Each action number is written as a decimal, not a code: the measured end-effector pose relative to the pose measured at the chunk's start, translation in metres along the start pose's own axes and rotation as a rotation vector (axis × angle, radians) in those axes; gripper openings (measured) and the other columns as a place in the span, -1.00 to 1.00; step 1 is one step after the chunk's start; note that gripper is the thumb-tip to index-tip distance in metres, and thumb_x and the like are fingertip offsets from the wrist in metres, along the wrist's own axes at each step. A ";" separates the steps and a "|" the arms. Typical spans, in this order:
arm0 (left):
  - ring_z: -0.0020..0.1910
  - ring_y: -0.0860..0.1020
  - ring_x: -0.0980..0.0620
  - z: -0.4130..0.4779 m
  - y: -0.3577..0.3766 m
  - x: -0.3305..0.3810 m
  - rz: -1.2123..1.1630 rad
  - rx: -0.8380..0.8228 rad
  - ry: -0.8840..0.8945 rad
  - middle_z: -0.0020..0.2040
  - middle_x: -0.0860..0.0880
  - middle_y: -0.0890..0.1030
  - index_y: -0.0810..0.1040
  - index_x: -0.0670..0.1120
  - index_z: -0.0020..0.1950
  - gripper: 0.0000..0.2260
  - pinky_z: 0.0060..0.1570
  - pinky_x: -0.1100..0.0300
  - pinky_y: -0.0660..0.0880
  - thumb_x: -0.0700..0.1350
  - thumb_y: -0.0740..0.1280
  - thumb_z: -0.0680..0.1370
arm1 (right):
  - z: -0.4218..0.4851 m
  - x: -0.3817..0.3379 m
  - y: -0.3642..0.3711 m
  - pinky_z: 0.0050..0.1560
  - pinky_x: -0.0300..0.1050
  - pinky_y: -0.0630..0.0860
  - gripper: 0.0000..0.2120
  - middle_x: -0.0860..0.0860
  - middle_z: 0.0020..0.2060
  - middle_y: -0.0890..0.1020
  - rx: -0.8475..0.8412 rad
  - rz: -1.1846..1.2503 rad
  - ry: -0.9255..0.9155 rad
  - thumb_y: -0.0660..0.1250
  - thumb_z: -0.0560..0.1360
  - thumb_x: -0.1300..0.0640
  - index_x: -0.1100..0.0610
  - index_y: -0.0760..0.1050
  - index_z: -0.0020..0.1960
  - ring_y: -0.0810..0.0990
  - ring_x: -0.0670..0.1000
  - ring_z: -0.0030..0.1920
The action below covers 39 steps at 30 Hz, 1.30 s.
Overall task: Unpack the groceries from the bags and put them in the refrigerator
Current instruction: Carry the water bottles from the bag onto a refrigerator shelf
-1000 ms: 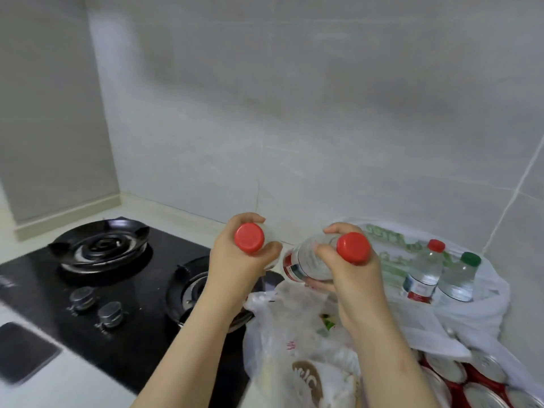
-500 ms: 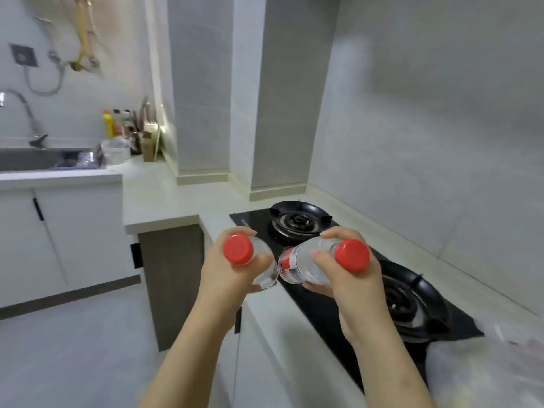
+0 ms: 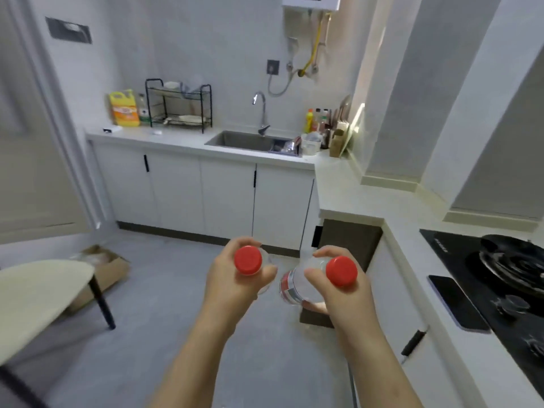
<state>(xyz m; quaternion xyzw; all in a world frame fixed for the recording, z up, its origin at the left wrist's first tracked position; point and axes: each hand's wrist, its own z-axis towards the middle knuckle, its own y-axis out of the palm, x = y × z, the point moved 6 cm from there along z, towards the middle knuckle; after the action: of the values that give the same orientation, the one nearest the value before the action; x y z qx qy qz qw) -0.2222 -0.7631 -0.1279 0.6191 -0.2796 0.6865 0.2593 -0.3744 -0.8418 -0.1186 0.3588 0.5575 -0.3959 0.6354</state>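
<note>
I hold two clear water bottles with red caps in front of me, over the grey floor. My left hand point(image 3: 232, 278) grips one bottle point(image 3: 248, 260) near its neck, the cap towards me and most of its body hidden by my fingers. My right hand point(image 3: 338, 293) grips the other bottle point(image 3: 300, 285), which lies tilted to the left and shows a red and white label. The two bottles are close together but apart. No refrigerator and no grocery bags are in view.
A counter with a black gas hob point(image 3: 506, 269) and a dark phone point(image 3: 456, 304) runs along the right. White cabinets point(image 3: 206, 195) and a sink point(image 3: 250, 141) stand ahead. A pale round table point(image 3: 38, 295) and a cardboard box point(image 3: 103, 266) are at the left.
The view has swung left, away from the bags and the hob, to the sink wall and the open floor. Both hands keep the same grip on the bottles.
</note>
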 end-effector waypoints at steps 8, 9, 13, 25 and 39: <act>-0.25 0.50 0.03 -0.016 -0.114 -0.017 0.079 0.297 -0.050 -0.30 0.07 0.48 0.49 0.09 -0.08 -0.71 -0.15 -0.15 0.59 -0.25 0.44 0.36 | -0.005 0.019 0.118 -0.12 0.24 0.58 -0.78 -0.03 -0.17 0.53 -0.325 0.018 0.110 0.34 0.41 0.35 0.05 0.52 -0.09 0.52 -0.04 -0.17; -0.25 0.49 0.03 -0.020 -0.124 -0.017 0.080 0.332 -0.054 -0.29 0.08 0.48 0.49 0.09 -0.08 -0.71 -0.15 -0.15 0.60 -0.25 0.44 0.36 | -0.006 0.020 0.130 -0.14 0.23 0.58 -0.78 -0.03 -0.17 0.53 -0.370 0.015 0.114 0.34 0.41 0.35 0.04 0.52 -0.09 0.51 -0.05 -0.18; -0.22 0.51 0.05 -0.043 -0.159 -0.019 0.065 0.473 -0.076 -0.28 0.14 0.51 0.50 0.09 -0.07 -0.70 -0.09 -0.13 0.58 -0.18 0.46 0.30 | -0.013 0.021 0.175 -0.22 0.10 0.59 -0.76 -0.05 -0.20 0.53 -0.546 0.024 0.113 0.34 0.39 0.35 0.02 0.52 -0.12 0.52 -0.04 -0.20; -0.21 0.54 0.03 -0.140 -0.238 -0.020 0.072 0.986 -0.093 -0.34 0.23 0.53 0.53 0.14 -0.10 -0.68 -0.12 -0.08 0.59 -0.09 0.45 0.20 | -0.079 0.009 0.280 -0.22 0.13 0.60 -0.75 -0.04 -0.13 0.58 -1.048 0.053 0.073 0.36 0.38 0.36 0.03 0.52 -0.08 0.57 -0.03 -0.17; -0.16 0.58 0.06 -0.232 -0.389 0.048 0.265 1.342 0.145 -0.27 0.25 0.57 0.51 0.20 -0.10 -0.66 -0.04 -0.15 0.56 -0.05 0.44 0.17 | -0.202 -0.078 0.434 -0.06 0.10 0.59 -0.76 -0.02 -0.10 0.54 -1.353 0.298 -0.163 0.35 0.20 0.14 -0.10 0.52 -0.16 0.56 -0.06 -0.18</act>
<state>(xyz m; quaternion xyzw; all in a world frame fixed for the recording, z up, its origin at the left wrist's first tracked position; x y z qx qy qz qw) -0.1175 -0.3235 -0.0741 0.5590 0.1509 0.7766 -0.2482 -0.0731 -0.4660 -0.0596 -0.0742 0.5770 0.1041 0.8067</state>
